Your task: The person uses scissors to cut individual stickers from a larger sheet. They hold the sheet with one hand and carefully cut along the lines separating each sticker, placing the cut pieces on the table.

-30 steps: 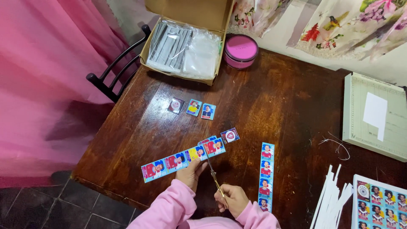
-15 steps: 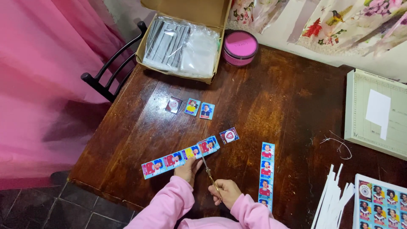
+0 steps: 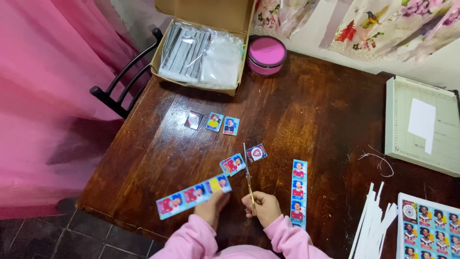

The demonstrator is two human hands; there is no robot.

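Observation:
My right hand (image 3: 262, 207) grips small scissors (image 3: 248, 172) whose blades point away from me across the wooden table (image 3: 306, 110). My left hand (image 3: 213, 207) holds the near end of a long strip of picture cards (image 3: 192, 196). A short cut-off piece of cards (image 3: 233, 164) lies just left of the blades, and a single card (image 3: 257, 153) lies right of them. Another strip of cards (image 3: 298, 193) lies upright to the right of my right hand. Three single cards (image 3: 213, 121) sit in a row further up the table.
An open cardboard box of clear sleeves (image 3: 201, 52) and a pink round tin (image 3: 267, 55) stand at the far edge. A paper trimmer (image 3: 421, 125) sits at right, white paper offcuts (image 3: 376, 223) and a printed card sheet (image 3: 429, 230) at bottom right. A black chair (image 3: 122, 79) stands at left.
The long strip has been cut: a short piece now lies separate beside the scissors. The scissors swung from slanting to pointing straight away from me. The view moved closer over the table.

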